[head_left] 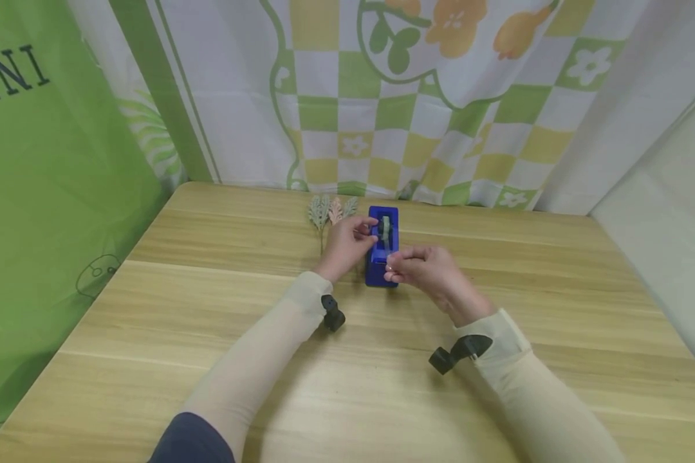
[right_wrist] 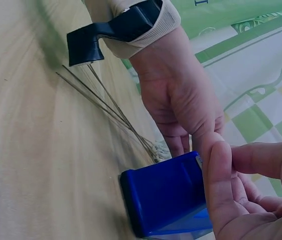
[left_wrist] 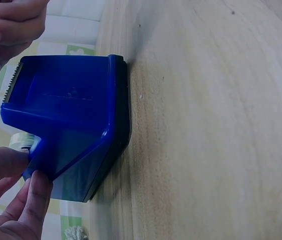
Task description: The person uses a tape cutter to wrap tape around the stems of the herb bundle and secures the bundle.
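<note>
A blue tape dispenser [head_left: 376, 276] stands upright on the wooden table, with a roll of clear tape [head_left: 385, 226] seated in it. My left hand [head_left: 347, 243] grips the dispenser's left side wall beside the roll, thumb and fingers pinching the edge. In front of the serrated cutter [left_wrist: 12, 82], my right hand [head_left: 431, 270] pinches the free end of the tape between thumb and forefinger. A short strip of tape [head_left: 387, 246] runs from the roll toward those fingertips. The pinched end itself is hidden by the fingers in the right wrist view.
Artificial leaf stems [head_left: 320, 209], green and pink, lie left of the dispenser, partly behind my left hand. Their thin stems [right_wrist: 113, 112] cross on the table [head_left: 347, 386]. A patterned curtain [head_left: 376, 116] hangs along the table's back edge.
</note>
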`<state>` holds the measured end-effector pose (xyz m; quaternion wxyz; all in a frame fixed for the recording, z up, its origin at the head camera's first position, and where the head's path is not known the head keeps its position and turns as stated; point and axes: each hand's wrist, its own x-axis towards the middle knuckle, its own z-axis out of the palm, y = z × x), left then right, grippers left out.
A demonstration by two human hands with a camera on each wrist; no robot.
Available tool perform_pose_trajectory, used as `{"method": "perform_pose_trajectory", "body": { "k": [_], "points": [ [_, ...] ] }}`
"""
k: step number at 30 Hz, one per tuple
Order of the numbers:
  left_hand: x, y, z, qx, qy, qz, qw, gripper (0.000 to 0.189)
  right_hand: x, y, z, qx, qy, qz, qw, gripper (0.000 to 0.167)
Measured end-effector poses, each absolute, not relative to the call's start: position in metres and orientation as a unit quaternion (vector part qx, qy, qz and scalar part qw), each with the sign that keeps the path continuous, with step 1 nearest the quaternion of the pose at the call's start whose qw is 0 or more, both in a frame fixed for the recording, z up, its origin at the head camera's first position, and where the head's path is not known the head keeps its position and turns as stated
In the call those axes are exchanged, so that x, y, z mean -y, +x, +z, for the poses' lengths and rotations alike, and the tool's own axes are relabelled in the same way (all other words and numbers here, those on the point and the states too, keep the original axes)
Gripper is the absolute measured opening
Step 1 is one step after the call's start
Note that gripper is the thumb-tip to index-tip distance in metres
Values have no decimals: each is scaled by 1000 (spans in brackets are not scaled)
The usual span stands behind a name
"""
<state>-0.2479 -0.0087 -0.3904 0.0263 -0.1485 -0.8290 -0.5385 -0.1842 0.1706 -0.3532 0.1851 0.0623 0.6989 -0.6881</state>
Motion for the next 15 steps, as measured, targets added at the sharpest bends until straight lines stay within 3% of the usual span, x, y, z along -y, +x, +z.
{"method": "perform_pose_trajectory", "body": {
  "k": [15],
  "points": [
    [8, -248, -391, 830, -147, -537, 27, 31, -173, -170, -364, -678, 38, -714, 171, 15]
  ]
}}
